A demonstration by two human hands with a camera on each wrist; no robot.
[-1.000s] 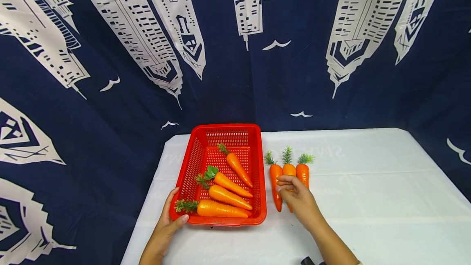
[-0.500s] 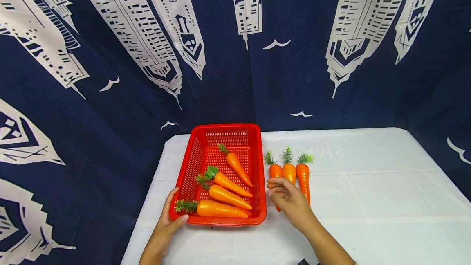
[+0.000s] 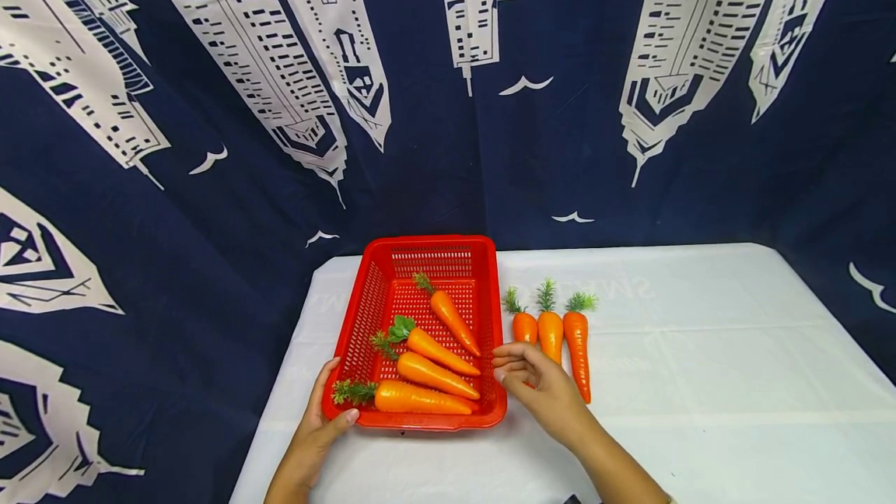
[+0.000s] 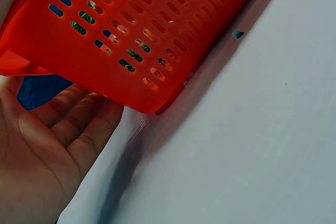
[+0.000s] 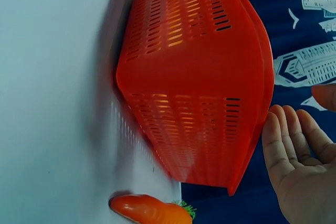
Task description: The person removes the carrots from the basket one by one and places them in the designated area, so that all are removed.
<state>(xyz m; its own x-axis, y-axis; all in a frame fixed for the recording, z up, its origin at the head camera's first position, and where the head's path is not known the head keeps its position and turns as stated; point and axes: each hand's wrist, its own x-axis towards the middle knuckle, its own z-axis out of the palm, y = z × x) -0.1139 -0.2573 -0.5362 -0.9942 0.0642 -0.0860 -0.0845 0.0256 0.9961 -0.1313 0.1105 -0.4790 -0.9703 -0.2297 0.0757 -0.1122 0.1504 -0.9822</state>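
Observation:
A red perforated plastic basket (image 3: 498, 309) sits on the white-covered table with several orange toy carrots (image 3: 425, 397) in it, their green tops mostly to the left. My left hand (image 3: 315, 430) grips its front left corner, thumb over the rim and fingers under it, as the left wrist view also shows. At the right rim is my right hand (image 3: 549, 397), holding nothing; in the right wrist view its fingertips (image 5: 275, 114) are right at the basket's edge, thumb apart. Three carrots (image 3: 576, 348) lie side by side right of the basket, the nearest partly hidden by this hand.
The white tablecloth (image 3: 707, 364) stretches off to the right. Behind and to the left hangs a dark blue curtain (image 3: 560, 154) printed with white buildings and birds. Part of a small dark object (image 3: 572, 499) shows at the bottom edge beside the right forearm.
My right hand has moved left from over the loose carrots to the basket's right rim, uncovering the middle and right carrots. The left hand, basket and carrots have stayed put.

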